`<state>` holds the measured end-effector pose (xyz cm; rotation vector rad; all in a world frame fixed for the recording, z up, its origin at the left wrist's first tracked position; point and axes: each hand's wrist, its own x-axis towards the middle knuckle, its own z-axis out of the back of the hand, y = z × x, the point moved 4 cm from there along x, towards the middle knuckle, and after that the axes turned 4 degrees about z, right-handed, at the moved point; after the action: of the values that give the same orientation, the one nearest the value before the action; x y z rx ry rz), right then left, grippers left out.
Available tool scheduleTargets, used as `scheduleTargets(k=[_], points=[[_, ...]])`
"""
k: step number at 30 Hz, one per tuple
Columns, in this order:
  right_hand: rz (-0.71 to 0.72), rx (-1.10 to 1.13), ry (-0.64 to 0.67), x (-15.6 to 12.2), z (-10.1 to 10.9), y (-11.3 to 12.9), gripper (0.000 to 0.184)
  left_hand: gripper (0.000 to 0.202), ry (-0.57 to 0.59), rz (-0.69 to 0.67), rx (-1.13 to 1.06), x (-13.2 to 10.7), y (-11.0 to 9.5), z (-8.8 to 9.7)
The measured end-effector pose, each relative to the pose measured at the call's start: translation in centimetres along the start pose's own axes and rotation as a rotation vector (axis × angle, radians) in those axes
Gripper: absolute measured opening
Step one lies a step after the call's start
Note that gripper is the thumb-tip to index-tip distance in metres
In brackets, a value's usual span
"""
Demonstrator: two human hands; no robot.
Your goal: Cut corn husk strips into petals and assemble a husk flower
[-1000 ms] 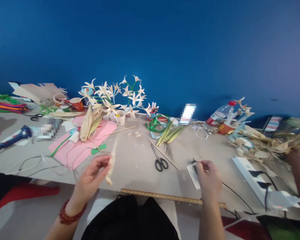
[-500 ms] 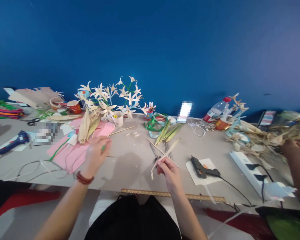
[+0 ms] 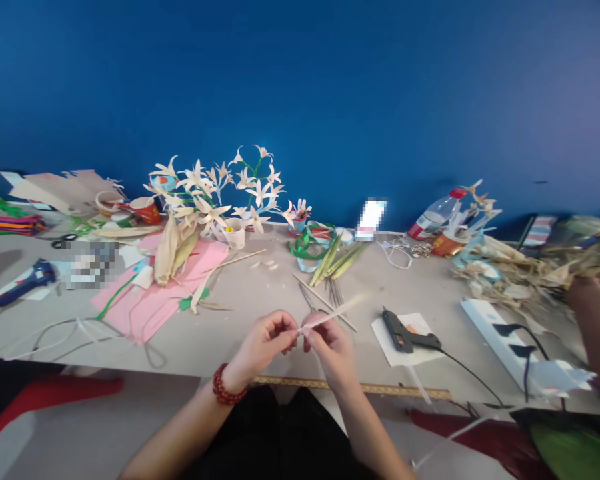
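My left hand point(image 3: 269, 345), with a red bead bracelet at the wrist, meets my right hand point(image 3: 334, 348) low over the table's front. Between them they pinch a thin pale strip of corn husk point(image 3: 337, 312). Its blurred long end sticks out up and to the right past my right fingers; my left fingertips hold the other end. Behind my hands lie a thin wooden stick point(image 3: 320, 299), dark thin wires point(image 3: 336, 293) and green husk strips point(image 3: 337, 263). Scissors point(image 3: 307, 297) rest partly hidden just beyond my fingers.
To the right are a black glue gun point(image 3: 403, 337) on white paper and a white power strip point(image 3: 495, 343). Husk flowers point(image 3: 213, 193) stand at the back left above pink paper point(image 3: 147, 307). A co-worker's hand point(image 3: 593, 297) works at far right; a bottle point(image 3: 437, 215) leans by the wall.
My left hand has moved right and toward me, from beside the pink paper to the husk strip. Green scraps and a pale husk strip now show where it was. My right hand stayed nearly put.
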<state>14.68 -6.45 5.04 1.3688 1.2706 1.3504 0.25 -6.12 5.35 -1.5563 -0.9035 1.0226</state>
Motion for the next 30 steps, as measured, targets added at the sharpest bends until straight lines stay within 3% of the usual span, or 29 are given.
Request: scheduleTargets(k=[5, 11, 16, 21, 25, 27, 30], points=[[0.08, -0.134, 0.009, -0.1, 0.2, 0.5, 0.019, 0.022, -0.117, -0.04, 0.143, -0.4, -0.4, 0.7], [0.12, -0.157, 0.002, 0.1, 0.4, 0.4, 0.019, 0.019, -0.108, -0.082, 0.279, -0.5, -0.9, 1.1], [0.104, -0.3, 0.09, 0.2, -0.4, 0.6, 0.013, 0.012, -0.169, -0.17, 0.397, -0.7, -1.5, 0.8], [0.328, -0.424, 0.064, -0.2, -0.7, 2.1, 0.015, 0.007, -0.331, -0.282, 0.535, -1.0, -1.8, 1.1], [0.329, -0.426, 0.008, -0.5, -0.3, 2.3, 0.014, 0.005, -0.454, -0.328, 0.571, -1.6, -2.0, 2.1], [0.293, -0.428, 0.002, -0.4, -0.1, 2.0, 0.014, 0.014, -0.395, -0.305, 0.501, -1.6, -2.1, 2.2], [0.276, -0.434, 0.022, -0.3, -0.1, 1.6, 0.012, 0.02, -0.207, -0.278, 0.482, -1.4, -2.4, 1.3]])
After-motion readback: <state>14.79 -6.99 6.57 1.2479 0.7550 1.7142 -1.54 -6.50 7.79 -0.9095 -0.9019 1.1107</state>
